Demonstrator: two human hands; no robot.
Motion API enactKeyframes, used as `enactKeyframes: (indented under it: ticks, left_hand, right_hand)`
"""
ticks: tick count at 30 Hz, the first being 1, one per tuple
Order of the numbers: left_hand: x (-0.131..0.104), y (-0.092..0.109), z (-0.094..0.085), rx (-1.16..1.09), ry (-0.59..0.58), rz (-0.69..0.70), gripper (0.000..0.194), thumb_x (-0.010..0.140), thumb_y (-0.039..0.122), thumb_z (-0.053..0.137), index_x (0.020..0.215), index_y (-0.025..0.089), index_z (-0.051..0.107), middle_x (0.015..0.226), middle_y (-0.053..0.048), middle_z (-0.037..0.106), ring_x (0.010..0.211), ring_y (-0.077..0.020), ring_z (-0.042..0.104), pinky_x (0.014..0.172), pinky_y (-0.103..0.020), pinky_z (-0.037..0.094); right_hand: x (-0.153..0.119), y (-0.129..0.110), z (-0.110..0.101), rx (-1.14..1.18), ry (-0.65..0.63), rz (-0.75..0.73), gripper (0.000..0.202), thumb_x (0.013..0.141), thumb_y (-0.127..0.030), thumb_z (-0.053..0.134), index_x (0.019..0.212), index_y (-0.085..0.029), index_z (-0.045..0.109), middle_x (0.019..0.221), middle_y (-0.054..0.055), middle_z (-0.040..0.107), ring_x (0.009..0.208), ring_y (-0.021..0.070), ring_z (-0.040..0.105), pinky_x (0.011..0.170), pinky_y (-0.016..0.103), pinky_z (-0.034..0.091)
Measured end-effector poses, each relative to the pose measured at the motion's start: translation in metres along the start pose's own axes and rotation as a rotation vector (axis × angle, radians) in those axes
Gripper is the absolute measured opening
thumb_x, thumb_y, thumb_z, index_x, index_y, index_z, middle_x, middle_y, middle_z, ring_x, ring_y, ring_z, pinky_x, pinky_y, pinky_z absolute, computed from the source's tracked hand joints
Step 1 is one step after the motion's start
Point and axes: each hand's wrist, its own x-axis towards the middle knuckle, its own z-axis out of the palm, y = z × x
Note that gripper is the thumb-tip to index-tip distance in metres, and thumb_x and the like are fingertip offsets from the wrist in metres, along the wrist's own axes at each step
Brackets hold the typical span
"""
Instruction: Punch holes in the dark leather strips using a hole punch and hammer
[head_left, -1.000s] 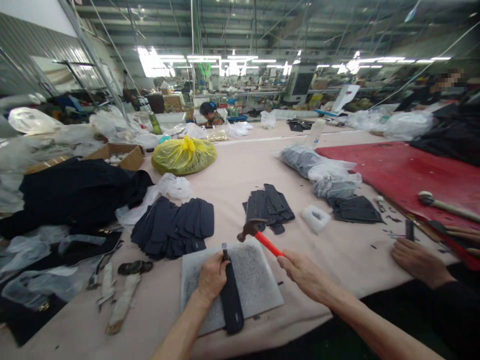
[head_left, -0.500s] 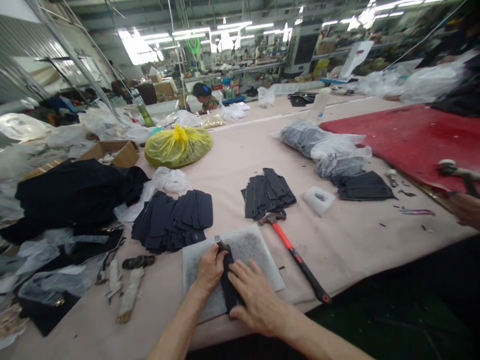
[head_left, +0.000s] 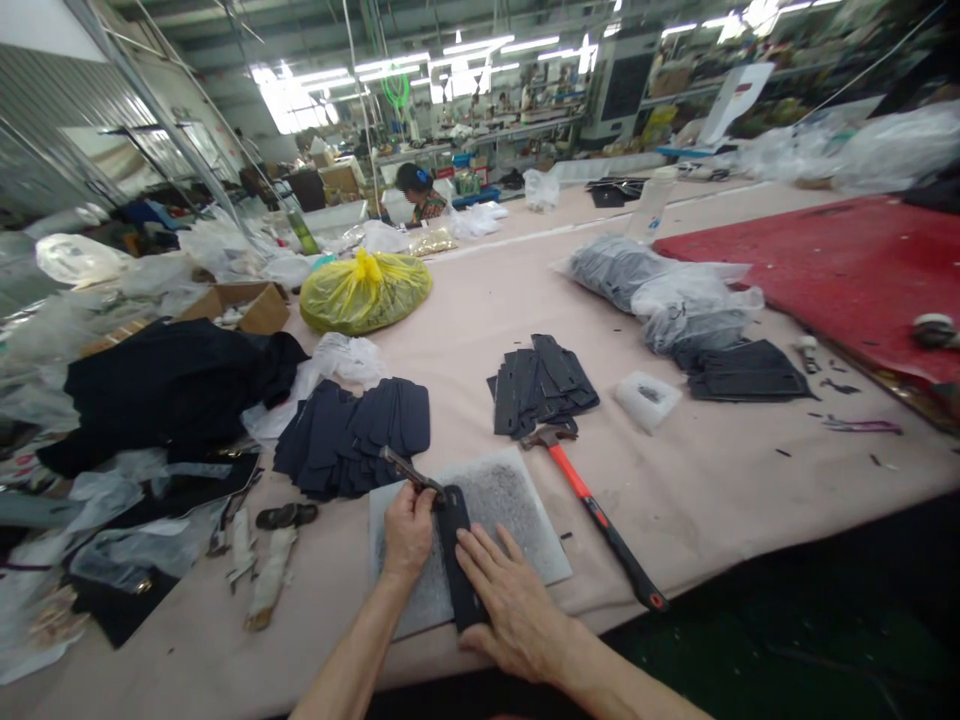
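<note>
A long dark strip (head_left: 459, 565) lies on a pale, smudged board (head_left: 517, 500) near the table's front edge. Closed around a small metal tool (head_left: 409, 468), my left hand (head_left: 409, 530) is at the strip's upper left, the tool's far end pointing up and left. My right hand (head_left: 514, 600) rests flat on the strip's right side, fingers stretched out. To the right of the board lies a hammer (head_left: 600, 515) with a red and black handle. Dark cut pieces (head_left: 360, 435) are fanned out behind the board, and another dark pile (head_left: 541, 385) lies behind the hammer head.
At the left are dark cloth (head_left: 180, 390) and a wrapped-handle hammer (head_left: 271, 575). Farther back stand a yellow bag (head_left: 365, 292) and an open carton (head_left: 262, 308). Bagged dark pieces (head_left: 622, 270), a white block (head_left: 647, 400) and a red sheet (head_left: 832, 260) are right.
My left hand has shifted left and the tool has swung out leftward, off the strip's top end. The other person's hand at the right edge has gone out of view.
</note>
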Motion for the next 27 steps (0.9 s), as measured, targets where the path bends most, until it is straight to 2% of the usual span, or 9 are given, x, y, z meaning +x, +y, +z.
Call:
enactKeyframes:
  ticks: [3,5,8,10,13,18,22,27]
  left_hand:
    - [-0.019,-0.001,-0.002,-0.036,-0.066,0.075,0.025,0.089,0.033,0.048,0.093,0.019,0.069,0.087,-0.005,0.075,0.079,-0.0208,0.07,0.072,-0.03,0.053]
    - [-0.026,0.0,-0.001,-0.057,-0.07,0.109,0.025,0.089,0.03,0.048,0.095,0.019,0.07,0.09,-0.006,0.076,0.083,-0.0215,0.071,0.075,-0.031,0.055]
    - [-0.025,0.002,0.001,-0.071,-0.034,0.112,0.025,0.087,0.029,0.048,0.094,0.019,0.07,0.086,-0.006,0.076,0.078,-0.0216,0.071,0.074,-0.031,0.056]
    - [-0.022,0.003,0.001,-0.072,-0.017,0.105,0.024,0.087,0.029,0.049,0.09,0.018,0.07,0.082,-0.006,0.075,0.075,-0.0214,0.071,0.071,-0.031,0.056]
    - [-0.02,0.001,0.002,-0.088,-0.049,0.097,0.024,0.087,0.028,0.048,0.091,0.018,0.07,0.085,-0.006,0.075,0.078,-0.0214,0.071,0.073,-0.031,0.056]
    - [-0.024,-0.011,0.006,-0.14,-0.113,0.097,0.027,0.089,0.027,0.047,0.101,0.019,0.069,0.099,-0.007,0.076,0.09,-0.022,0.071,0.083,-0.033,0.056]
    - [-0.024,-0.013,0.007,-0.128,-0.095,0.093,0.026,0.089,0.028,0.048,0.1,0.019,0.07,0.097,-0.007,0.076,0.089,-0.0229,0.071,0.082,-0.034,0.056]
    - [-0.018,-0.003,0.005,-0.13,-0.067,0.1,0.026,0.088,0.027,0.049,0.096,0.019,0.072,0.095,-0.006,0.076,0.087,-0.0221,0.072,0.081,-0.033,0.057]
  right_hand:
    - [0.019,0.011,-0.005,-0.053,0.033,0.017,0.084,0.088,-0.055,0.056,0.153,-0.013,0.024,0.16,0.013,0.018,0.148,0.0309,0.011,0.119,0.055,-0.001]
    - [0.039,0.023,-0.013,-0.088,0.029,0.021,0.081,0.09,-0.055,0.054,0.152,-0.012,0.027,0.159,0.015,0.02,0.147,0.0316,0.013,0.118,0.057,-0.001]
    - [0.069,0.037,-0.025,-0.099,-0.006,0.004,0.083,0.087,-0.058,0.057,0.151,-0.012,0.03,0.158,0.016,0.023,0.146,0.0326,0.015,0.117,0.06,0.001]
    - [0.078,0.041,-0.03,-0.077,-0.012,-0.002,0.089,0.082,-0.058,0.062,0.151,-0.012,0.029,0.157,0.017,0.026,0.146,0.0321,0.016,0.117,0.059,0.003]
    - [0.074,0.042,-0.031,-0.052,0.03,0.036,0.088,0.078,-0.053,0.067,0.148,-0.013,0.034,0.156,0.017,0.029,0.146,0.0315,0.018,0.117,0.057,0.006]
    - [0.06,0.043,-0.025,-0.056,0.115,0.108,0.059,0.083,-0.037,0.062,0.137,-0.018,0.05,0.152,0.011,0.038,0.143,0.0296,0.023,0.116,0.055,0.006]
    - [0.06,0.042,-0.021,-0.046,0.148,0.12,0.058,0.082,-0.034,0.061,0.137,-0.02,0.05,0.151,0.009,0.041,0.143,0.0294,0.024,0.117,0.054,0.007]
    - [0.062,0.04,-0.02,-0.022,0.19,0.148,0.056,0.079,-0.033,0.064,0.133,-0.02,0.052,0.148,0.008,0.045,0.14,0.0285,0.028,0.117,0.053,0.007]
